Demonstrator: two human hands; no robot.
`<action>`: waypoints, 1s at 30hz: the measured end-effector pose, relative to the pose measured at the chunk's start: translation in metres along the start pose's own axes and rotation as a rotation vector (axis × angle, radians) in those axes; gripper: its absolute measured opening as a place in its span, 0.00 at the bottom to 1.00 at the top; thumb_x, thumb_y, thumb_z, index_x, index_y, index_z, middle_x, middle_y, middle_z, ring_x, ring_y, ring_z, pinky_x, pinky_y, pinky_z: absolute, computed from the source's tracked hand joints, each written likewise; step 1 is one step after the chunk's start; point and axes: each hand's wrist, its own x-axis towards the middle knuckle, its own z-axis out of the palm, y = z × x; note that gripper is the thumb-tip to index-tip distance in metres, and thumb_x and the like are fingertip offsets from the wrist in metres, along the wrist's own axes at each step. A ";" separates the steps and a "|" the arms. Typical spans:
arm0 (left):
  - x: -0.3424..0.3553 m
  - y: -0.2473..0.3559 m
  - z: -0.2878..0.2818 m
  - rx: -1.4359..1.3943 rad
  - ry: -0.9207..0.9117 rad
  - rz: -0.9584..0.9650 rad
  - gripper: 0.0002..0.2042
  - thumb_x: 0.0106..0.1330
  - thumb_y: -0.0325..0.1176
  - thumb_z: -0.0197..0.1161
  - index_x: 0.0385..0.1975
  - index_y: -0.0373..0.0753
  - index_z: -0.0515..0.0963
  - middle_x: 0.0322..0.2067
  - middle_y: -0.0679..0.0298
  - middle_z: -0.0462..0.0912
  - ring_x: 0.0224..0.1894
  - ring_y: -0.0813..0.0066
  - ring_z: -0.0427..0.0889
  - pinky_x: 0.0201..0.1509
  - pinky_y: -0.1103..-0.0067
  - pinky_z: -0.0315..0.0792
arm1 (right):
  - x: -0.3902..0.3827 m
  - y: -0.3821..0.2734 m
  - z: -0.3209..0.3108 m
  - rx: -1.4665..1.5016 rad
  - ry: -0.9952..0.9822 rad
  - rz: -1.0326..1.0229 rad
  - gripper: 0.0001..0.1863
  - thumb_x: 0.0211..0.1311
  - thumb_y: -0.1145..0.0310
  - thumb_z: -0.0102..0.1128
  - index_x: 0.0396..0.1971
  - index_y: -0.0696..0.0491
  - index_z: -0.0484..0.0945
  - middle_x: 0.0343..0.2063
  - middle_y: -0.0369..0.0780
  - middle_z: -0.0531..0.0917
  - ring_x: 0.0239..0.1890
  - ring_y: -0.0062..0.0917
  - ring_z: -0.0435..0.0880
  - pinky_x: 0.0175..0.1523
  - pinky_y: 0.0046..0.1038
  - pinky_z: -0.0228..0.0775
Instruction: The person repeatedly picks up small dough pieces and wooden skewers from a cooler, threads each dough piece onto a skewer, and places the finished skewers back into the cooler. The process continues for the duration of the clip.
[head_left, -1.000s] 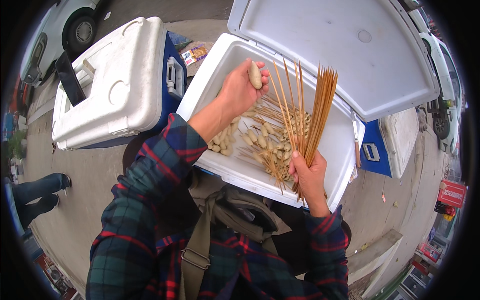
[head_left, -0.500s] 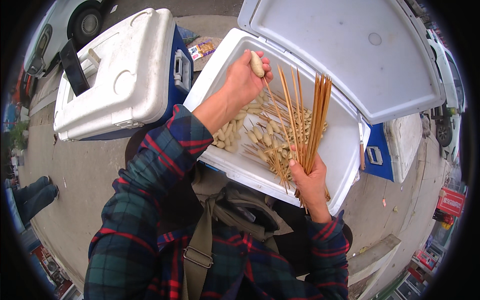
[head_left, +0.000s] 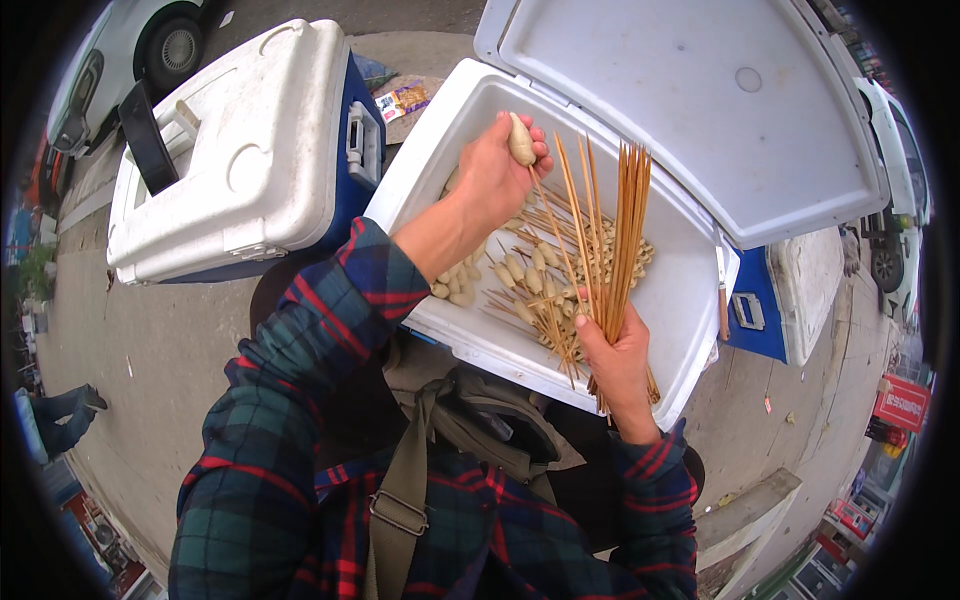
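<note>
My left hand [head_left: 490, 172] is over the open cooler [head_left: 690, 345], its fingers closed round a pale, sausage-shaped food piece [head_left: 521, 140]. A thin wooden skewer [head_left: 553, 215] meets the lower end of that piece and runs down to my right hand [head_left: 618, 365]. That hand grips a thick bundle of brown skewers [head_left: 626, 235] standing upright, with a few fanned out to the left. Below, inside the cooler, lie many skewered pale pieces [head_left: 535, 280] beside loose ones [head_left: 458, 285]; my left forearm hides some of the loose pieces.
The cooler's white lid [head_left: 690, 100] is raised at the back. A closed blue-and-white cooler [head_left: 230, 150] stands at left with a black flat object [head_left: 148, 140] on top; another cooler [head_left: 765, 300] is at right. An olive bag [head_left: 490, 420] hangs against my front. Someone's legs [head_left: 65, 420] show far left.
My left hand and the pale piece have come slightly down and right. The skewer bundle leans a little further left. The other person's legs at far left have shifted.
</note>
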 end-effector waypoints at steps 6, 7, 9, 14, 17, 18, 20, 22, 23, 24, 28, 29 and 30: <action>-0.009 -0.011 0.003 -0.057 -0.012 -0.028 0.13 0.76 0.42 0.40 0.36 0.40 0.66 0.31 0.63 0.72 0.30 0.74 0.72 0.41 0.72 0.72 | 0.000 0.003 0.005 -0.048 0.043 -0.084 0.15 0.61 0.73 0.59 0.48 0.56 0.76 0.22 0.26 0.72 0.19 0.07 0.62 0.24 0.14 0.54; -0.011 -0.012 0.004 -0.066 -0.019 -0.035 0.13 0.77 0.42 0.40 0.35 0.41 0.66 0.30 0.64 0.72 0.30 0.74 0.71 0.41 0.72 0.72 | 0.000 0.003 0.005 -0.041 0.046 -0.088 0.15 0.61 0.73 0.59 0.48 0.56 0.76 0.22 0.26 0.72 0.19 0.07 0.62 0.24 0.14 0.54; -0.013 -0.016 0.005 -0.023 -0.033 -0.018 0.13 0.77 0.42 0.40 0.36 0.41 0.66 0.30 0.64 0.72 0.30 0.74 0.71 0.42 0.73 0.72 | 0.000 0.002 0.004 -0.007 0.049 -0.043 0.15 0.61 0.74 0.59 0.48 0.56 0.76 0.22 0.26 0.72 0.19 0.08 0.63 0.24 0.14 0.55; -0.020 -0.021 0.008 0.063 -0.079 -0.008 0.13 0.77 0.43 0.38 0.37 0.42 0.65 0.30 0.65 0.71 0.30 0.75 0.71 0.42 0.74 0.71 | 0.003 0.000 0.002 0.052 0.030 -0.032 0.15 0.62 0.75 0.59 0.49 0.58 0.75 0.21 0.28 0.73 0.18 0.09 0.64 0.23 0.15 0.56; -0.024 -0.024 0.010 0.145 -0.108 -0.014 0.13 0.77 0.43 0.37 0.37 0.43 0.65 0.30 0.66 0.71 0.30 0.76 0.70 0.42 0.74 0.71 | 0.003 0.000 0.000 0.077 0.027 0.002 0.15 0.62 0.75 0.59 0.49 0.58 0.74 0.21 0.28 0.73 0.18 0.09 0.64 0.23 0.15 0.55; -0.025 -0.025 0.011 0.166 -0.116 -0.015 0.13 0.77 0.43 0.36 0.37 0.43 0.65 0.30 0.66 0.71 0.30 0.76 0.70 0.42 0.74 0.71 | 0.002 0.000 -0.001 0.085 0.028 0.014 0.15 0.62 0.76 0.58 0.49 0.58 0.74 0.21 0.28 0.73 0.18 0.09 0.64 0.23 0.15 0.55; -0.029 -0.027 0.012 0.207 -0.120 -0.020 0.13 0.77 0.43 0.36 0.37 0.43 0.64 0.30 0.66 0.70 0.30 0.76 0.70 0.42 0.75 0.70 | 0.002 0.001 -0.001 0.073 0.033 0.012 0.16 0.62 0.76 0.58 0.50 0.58 0.74 0.21 0.28 0.72 0.18 0.09 0.64 0.23 0.15 0.55; -0.033 -0.029 0.012 0.245 -0.117 -0.024 0.13 0.77 0.43 0.35 0.38 0.43 0.64 0.30 0.66 0.70 0.30 0.77 0.69 0.42 0.75 0.70 | 0.003 0.002 0.001 0.030 0.038 -0.020 0.16 0.62 0.75 0.58 0.50 0.58 0.74 0.21 0.28 0.72 0.19 0.09 0.64 0.23 0.15 0.55; -0.035 -0.031 0.013 0.257 -0.122 -0.035 0.13 0.77 0.43 0.35 0.38 0.43 0.64 0.30 0.66 0.70 0.30 0.77 0.69 0.41 0.76 0.70 | 0.003 0.002 0.002 0.038 0.041 -0.021 0.15 0.63 0.75 0.58 0.50 0.58 0.74 0.22 0.28 0.72 0.19 0.09 0.64 0.23 0.15 0.55; -0.037 -0.032 0.013 0.263 -0.128 -0.043 0.13 0.77 0.43 0.35 0.38 0.43 0.64 0.30 0.66 0.70 0.31 0.77 0.69 0.41 0.76 0.69 | 0.003 0.002 0.003 0.043 0.041 -0.025 0.15 0.63 0.75 0.58 0.50 0.58 0.74 0.22 0.28 0.72 0.19 0.09 0.64 0.23 0.15 0.55; -0.046 -0.041 0.013 0.285 -0.137 -0.089 0.14 0.77 0.43 0.35 0.38 0.43 0.64 0.30 0.67 0.70 0.32 0.77 0.69 0.41 0.76 0.69 | 0.004 -0.001 0.007 0.044 0.060 -0.036 0.14 0.63 0.75 0.58 0.49 0.58 0.74 0.22 0.28 0.72 0.19 0.09 0.64 0.23 0.15 0.55; -0.049 -0.044 0.013 0.294 -0.143 -0.098 0.14 0.77 0.43 0.35 0.38 0.43 0.64 0.30 0.67 0.69 0.32 0.77 0.69 0.41 0.76 0.69 | 0.005 -0.002 0.008 0.039 0.069 -0.032 0.14 0.63 0.75 0.58 0.49 0.58 0.74 0.21 0.28 0.72 0.18 0.09 0.64 0.23 0.15 0.56; -0.052 -0.047 0.012 0.299 -0.141 -0.114 0.14 0.77 0.43 0.35 0.38 0.43 0.64 0.30 0.67 0.69 0.31 0.77 0.69 0.41 0.76 0.69 | 0.007 -0.003 0.008 0.043 0.076 -0.034 0.14 0.63 0.75 0.58 0.49 0.58 0.74 0.21 0.28 0.72 0.18 0.09 0.64 0.23 0.15 0.56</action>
